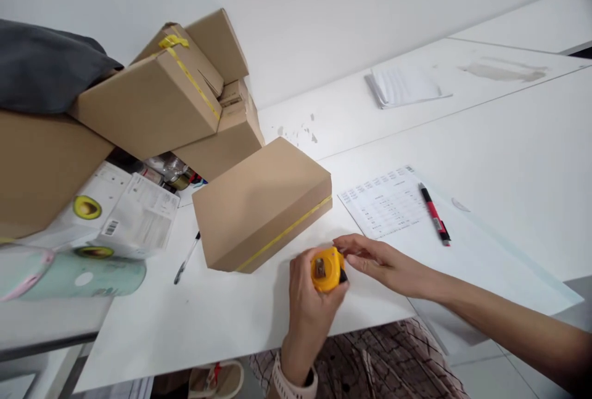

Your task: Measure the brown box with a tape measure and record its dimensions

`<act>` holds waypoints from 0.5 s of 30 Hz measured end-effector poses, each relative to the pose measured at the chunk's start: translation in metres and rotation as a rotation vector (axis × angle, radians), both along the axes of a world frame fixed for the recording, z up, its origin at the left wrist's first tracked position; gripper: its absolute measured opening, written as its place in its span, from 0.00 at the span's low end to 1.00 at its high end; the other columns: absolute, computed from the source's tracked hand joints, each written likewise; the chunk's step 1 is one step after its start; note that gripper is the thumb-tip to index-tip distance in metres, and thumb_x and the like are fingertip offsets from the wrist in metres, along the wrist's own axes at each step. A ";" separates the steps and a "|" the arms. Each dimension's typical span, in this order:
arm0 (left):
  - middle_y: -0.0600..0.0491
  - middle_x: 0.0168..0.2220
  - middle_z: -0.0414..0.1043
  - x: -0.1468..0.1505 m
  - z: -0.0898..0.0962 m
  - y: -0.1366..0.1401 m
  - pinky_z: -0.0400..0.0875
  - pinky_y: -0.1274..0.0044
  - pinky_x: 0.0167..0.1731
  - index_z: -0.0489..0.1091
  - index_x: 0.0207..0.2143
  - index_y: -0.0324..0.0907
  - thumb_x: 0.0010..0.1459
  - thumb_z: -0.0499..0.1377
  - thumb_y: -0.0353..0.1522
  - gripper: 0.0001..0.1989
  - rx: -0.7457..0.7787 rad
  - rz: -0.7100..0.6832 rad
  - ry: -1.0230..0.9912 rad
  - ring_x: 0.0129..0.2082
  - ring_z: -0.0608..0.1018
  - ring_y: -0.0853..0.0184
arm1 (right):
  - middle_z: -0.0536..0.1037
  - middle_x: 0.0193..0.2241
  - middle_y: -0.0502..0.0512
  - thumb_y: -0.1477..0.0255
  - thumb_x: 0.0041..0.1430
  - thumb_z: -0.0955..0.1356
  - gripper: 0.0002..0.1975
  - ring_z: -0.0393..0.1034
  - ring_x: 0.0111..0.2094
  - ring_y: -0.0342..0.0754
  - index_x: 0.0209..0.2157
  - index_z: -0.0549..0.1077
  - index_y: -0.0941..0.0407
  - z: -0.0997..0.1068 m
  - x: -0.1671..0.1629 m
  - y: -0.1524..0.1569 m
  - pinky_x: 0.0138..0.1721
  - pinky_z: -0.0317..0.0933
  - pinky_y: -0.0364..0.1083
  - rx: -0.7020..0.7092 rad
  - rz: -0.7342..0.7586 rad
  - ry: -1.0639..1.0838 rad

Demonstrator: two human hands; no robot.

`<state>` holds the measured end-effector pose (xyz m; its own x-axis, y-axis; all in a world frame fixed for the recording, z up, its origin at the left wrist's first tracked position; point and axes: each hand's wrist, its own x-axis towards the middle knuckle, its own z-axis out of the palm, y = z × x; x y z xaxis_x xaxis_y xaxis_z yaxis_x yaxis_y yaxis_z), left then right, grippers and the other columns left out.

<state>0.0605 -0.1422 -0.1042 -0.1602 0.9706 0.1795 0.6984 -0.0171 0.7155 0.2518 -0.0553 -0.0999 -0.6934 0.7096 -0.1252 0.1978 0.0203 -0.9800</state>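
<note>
My left hand [309, 303] wraps around a yellow tape measure [326, 269], holding it just above the white table near its front edge. Close by on the right, my right hand [374, 260] reaches its fingertips to the side of the tape measure. Its thumb and forefinger look apart, and whether they touch the case I cannot tell. Just beyond both hands lies a closed cardboard box [263, 201] with a yellow strip along its near side. No drawn-out blade shows.
Printed sheets [388, 205] and a red-black pen [435, 214] lie right. Another pen [187, 257] is left of the box. Stacked cartons [152, 103], an avocado-printed box [143, 208] and a mint bottle [106, 274] crowd the left. Papers [407, 86] lie by the wall.
</note>
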 end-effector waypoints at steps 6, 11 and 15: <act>0.47 0.51 0.73 -0.002 0.016 -0.030 0.74 0.63 0.51 0.66 0.55 0.46 0.47 0.65 0.27 0.30 -0.077 0.087 -0.209 0.50 0.77 0.56 | 0.77 0.44 0.57 0.52 0.64 0.66 0.21 0.70 0.44 0.52 0.49 0.74 0.52 0.036 -0.010 -0.008 0.46 0.65 0.54 -0.035 0.036 -0.046; 0.46 0.54 0.72 -0.034 0.047 -0.045 0.74 0.67 0.50 0.68 0.54 0.45 0.50 0.64 0.32 0.27 0.032 0.198 -0.341 0.52 0.76 0.55 | 0.70 0.29 0.50 0.54 0.58 0.72 0.17 0.64 0.31 0.45 0.43 0.77 0.51 0.087 -0.008 0.022 0.34 0.61 0.47 0.021 -0.017 0.074; 0.47 0.50 0.74 -0.091 0.086 -0.045 0.75 0.72 0.43 0.71 0.50 0.44 0.53 0.66 0.40 0.22 0.239 0.414 -0.306 0.47 0.77 0.57 | 0.70 0.27 0.50 0.57 0.56 0.75 0.13 0.57 0.28 0.42 0.29 0.76 0.52 0.121 -0.015 0.078 0.30 0.56 0.45 0.060 -0.329 0.231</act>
<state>-0.0308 -0.1871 -0.0182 -0.5983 0.7536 0.2724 0.4428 0.0276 0.8962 0.2372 0.0224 0.0214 -0.4335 0.8995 0.0556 -0.0219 0.0512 -0.9984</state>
